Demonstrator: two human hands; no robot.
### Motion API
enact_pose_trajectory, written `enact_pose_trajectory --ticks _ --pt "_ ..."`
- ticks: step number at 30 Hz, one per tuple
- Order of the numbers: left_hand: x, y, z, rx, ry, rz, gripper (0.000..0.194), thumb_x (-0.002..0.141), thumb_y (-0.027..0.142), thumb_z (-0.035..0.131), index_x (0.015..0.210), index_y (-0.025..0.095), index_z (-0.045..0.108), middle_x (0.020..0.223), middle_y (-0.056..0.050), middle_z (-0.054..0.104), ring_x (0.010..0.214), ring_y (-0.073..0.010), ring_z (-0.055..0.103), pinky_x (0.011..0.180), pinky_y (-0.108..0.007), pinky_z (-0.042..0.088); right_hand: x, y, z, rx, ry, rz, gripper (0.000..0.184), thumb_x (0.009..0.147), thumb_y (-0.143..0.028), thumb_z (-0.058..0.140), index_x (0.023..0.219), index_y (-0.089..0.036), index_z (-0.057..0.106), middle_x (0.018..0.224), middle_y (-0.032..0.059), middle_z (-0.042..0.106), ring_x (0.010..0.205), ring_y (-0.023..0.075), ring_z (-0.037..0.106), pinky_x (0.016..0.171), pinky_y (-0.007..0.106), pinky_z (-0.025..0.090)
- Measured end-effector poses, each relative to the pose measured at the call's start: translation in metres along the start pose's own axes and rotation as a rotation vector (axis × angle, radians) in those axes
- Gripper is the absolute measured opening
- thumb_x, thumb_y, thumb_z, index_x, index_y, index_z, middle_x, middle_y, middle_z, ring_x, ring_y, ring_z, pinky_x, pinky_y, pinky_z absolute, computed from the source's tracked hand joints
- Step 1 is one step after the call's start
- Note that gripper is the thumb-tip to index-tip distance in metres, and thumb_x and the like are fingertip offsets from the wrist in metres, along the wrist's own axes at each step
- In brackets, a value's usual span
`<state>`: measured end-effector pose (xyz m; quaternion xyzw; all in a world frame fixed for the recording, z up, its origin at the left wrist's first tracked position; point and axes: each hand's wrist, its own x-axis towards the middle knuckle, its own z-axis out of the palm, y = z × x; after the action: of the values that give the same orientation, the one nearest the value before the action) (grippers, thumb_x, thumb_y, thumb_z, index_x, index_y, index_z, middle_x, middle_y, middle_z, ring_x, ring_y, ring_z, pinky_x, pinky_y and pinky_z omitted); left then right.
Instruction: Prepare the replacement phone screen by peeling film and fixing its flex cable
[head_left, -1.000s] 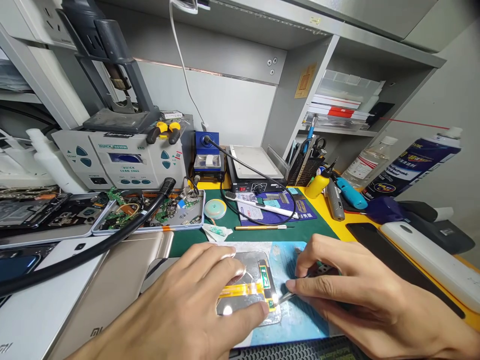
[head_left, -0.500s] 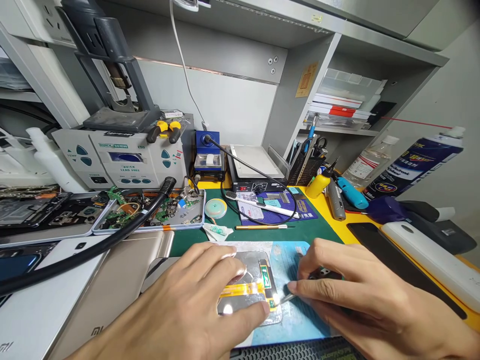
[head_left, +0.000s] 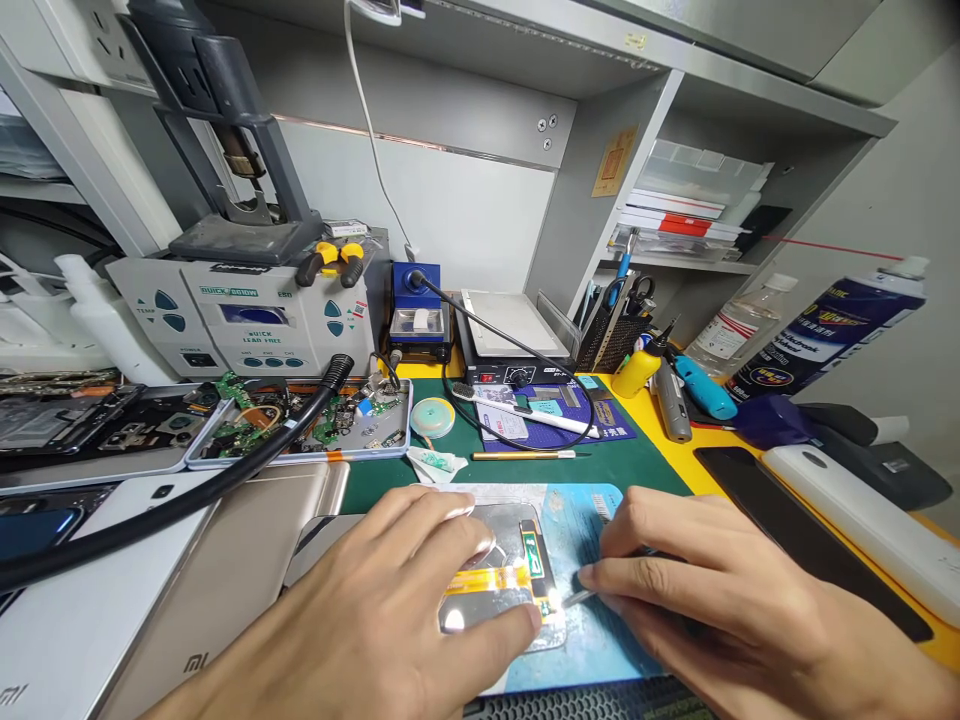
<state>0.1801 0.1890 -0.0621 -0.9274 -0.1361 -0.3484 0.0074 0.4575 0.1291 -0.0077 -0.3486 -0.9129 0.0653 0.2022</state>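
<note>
My left hand (head_left: 375, 610) lies over a shiny metal plate (head_left: 517, 530), fingers and thumb pressed down on it. An amber flex ribbon (head_left: 487, 580) with a small green board (head_left: 534, 552) crosses the plate. My right hand (head_left: 720, 610) is pinched round thin metal tweezers (head_left: 577, 598). Their tip touches the ribbon's end at the plate's right edge. The plate rests on a blue mat (head_left: 592, 640).
A hot-air station (head_left: 247, 320), a tray of circuit scraps (head_left: 300, 425) and a black hose (head_left: 187, 490) stand to the left. Phone shells (head_left: 112, 600) lie near left. Soldering iron stand (head_left: 416, 320), hot plate (head_left: 510, 330), tool cup (head_left: 611, 330), bottles and a spray can (head_left: 825, 335) stand behind.
My right hand's upper fingers have curled lower over the tweezers and the hand has slid slightly down. The left hand has kept still on the plate.
</note>
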Motion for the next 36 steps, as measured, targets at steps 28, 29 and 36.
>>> enact_pose_trajectory --ticks 28,29,36 --pt "-0.0017 0.0011 -0.0008 -0.003 -0.015 -0.005 0.035 0.089 0.012 0.043 0.105 0.029 0.069 0.095 -0.007 0.060 0.098 -0.0242 0.057 0.089 -0.043 0.049 0.0012 -0.0010 -0.0015 -0.019 0.006 0.025 0.031 0.085 -0.001 0.060 0.111 -0.015 0.070 0.089 0.0070 0.067 0.076 0.0181 0.061 0.065 0.032 0.050" --pt "-0.0014 0.0010 -0.0006 -0.001 -0.013 0.003 0.036 0.089 0.012 0.043 0.107 0.029 0.069 0.096 -0.007 0.061 0.098 -0.0242 0.057 0.089 -0.043 0.049 0.0009 -0.0009 -0.0013 -0.018 -0.001 0.023 0.030 0.086 -0.001 0.060 0.110 -0.015 0.070 0.089 0.0074 0.067 0.076 0.0182 0.061 0.065 0.032 0.049" --pt "-0.0017 0.0006 0.0023 -0.014 0.004 -0.007 0.038 0.091 0.013 0.042 0.111 0.031 0.069 0.097 -0.007 0.061 0.098 -0.0244 0.057 0.088 -0.044 0.049 0.0019 -0.0019 -0.0003 -0.020 0.013 -0.002 0.027 0.086 0.000 0.061 0.108 -0.013 0.070 0.087 0.0077 0.066 0.075 0.0180 0.058 0.063 0.031 0.045"
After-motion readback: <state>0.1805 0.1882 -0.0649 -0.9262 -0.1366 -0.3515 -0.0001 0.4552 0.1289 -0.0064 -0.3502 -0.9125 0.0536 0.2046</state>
